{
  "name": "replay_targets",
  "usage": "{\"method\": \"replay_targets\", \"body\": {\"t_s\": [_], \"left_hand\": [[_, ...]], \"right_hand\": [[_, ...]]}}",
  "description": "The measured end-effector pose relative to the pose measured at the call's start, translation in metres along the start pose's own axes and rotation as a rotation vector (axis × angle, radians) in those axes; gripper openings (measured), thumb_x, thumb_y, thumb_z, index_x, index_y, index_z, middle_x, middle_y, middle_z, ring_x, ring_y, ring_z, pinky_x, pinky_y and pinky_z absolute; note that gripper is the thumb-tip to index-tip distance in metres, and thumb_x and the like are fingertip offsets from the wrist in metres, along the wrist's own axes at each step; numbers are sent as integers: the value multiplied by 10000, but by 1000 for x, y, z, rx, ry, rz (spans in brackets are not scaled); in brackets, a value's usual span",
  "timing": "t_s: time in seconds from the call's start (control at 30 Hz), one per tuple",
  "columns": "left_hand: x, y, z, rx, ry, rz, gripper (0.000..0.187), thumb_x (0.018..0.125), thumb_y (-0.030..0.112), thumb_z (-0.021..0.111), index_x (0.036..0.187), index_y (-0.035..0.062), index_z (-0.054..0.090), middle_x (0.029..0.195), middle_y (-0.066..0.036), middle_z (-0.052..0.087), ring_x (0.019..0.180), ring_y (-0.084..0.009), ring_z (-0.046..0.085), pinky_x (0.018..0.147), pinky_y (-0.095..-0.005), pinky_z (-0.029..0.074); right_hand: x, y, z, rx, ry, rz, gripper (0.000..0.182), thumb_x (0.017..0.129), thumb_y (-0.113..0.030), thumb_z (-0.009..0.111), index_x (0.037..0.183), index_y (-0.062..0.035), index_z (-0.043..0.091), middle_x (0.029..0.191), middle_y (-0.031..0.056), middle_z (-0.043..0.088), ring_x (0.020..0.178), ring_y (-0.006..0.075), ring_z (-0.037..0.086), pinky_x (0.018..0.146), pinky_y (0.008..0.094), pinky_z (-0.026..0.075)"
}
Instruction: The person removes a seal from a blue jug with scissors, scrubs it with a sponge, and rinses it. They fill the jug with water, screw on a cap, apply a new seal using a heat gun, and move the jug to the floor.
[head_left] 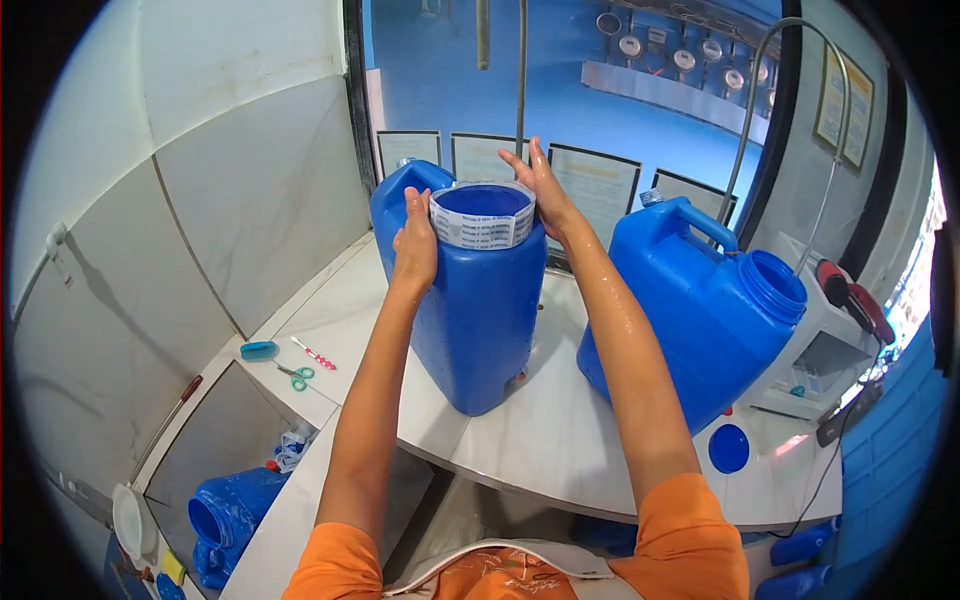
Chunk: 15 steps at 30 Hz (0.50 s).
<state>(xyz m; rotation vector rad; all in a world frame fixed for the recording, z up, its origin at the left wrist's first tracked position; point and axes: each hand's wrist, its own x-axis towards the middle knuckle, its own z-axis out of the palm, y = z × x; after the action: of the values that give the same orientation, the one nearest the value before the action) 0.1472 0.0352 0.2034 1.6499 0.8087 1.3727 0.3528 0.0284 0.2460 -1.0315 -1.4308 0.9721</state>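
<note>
A tall blue water jug (478,320) stands upright in front of me on the white counter. A white printed plastic seal band (485,232) rings its round blue top; whether that top is capped is hard to tell. My left hand (416,240) lies against the band's left side, fingers stretched upward. On the other side, my right hand (543,187) has its fingers spread, with the palm beside the band's right edge. Its forearm looks wet. To the right, a second blue jug (690,300) with an uncapped wide mouth leans at a tilt in view.
Green-handled scissors (297,377), a pink-and-white toothbrush (316,353) and a blue brush (259,350) lie at left. A loose blue cap (729,449) is at right. A thin metal pipe (745,130) arches beside the second jug. Another blue container (230,510) lies below left.
</note>
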Motion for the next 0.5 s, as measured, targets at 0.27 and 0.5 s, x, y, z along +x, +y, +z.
{"method": "replay_targets", "body": {"t_s": [0.27,0.5], "left_hand": [[-8,5,-9,257,-89,6,815,898,606,-16,1411,42,273,1451,-153,295,1379,-281,174,1094,-472,-33],[-15,7,-11,395,-33,94,820,907,603,11,1398,2,277,1444,-166,302,1367,-296,208,1091,-472,-52]], "right_hand": [[-15,1,4,87,100,-136,920,805,-779,123,1463,-136,100,1336,328,352,1208,354,440,1031,393,315],[-26,10,8,-103,175,-215,948,803,-779,106,1460,-100,39,1439,265,231,1286,343,356,1076,417,226]]}}
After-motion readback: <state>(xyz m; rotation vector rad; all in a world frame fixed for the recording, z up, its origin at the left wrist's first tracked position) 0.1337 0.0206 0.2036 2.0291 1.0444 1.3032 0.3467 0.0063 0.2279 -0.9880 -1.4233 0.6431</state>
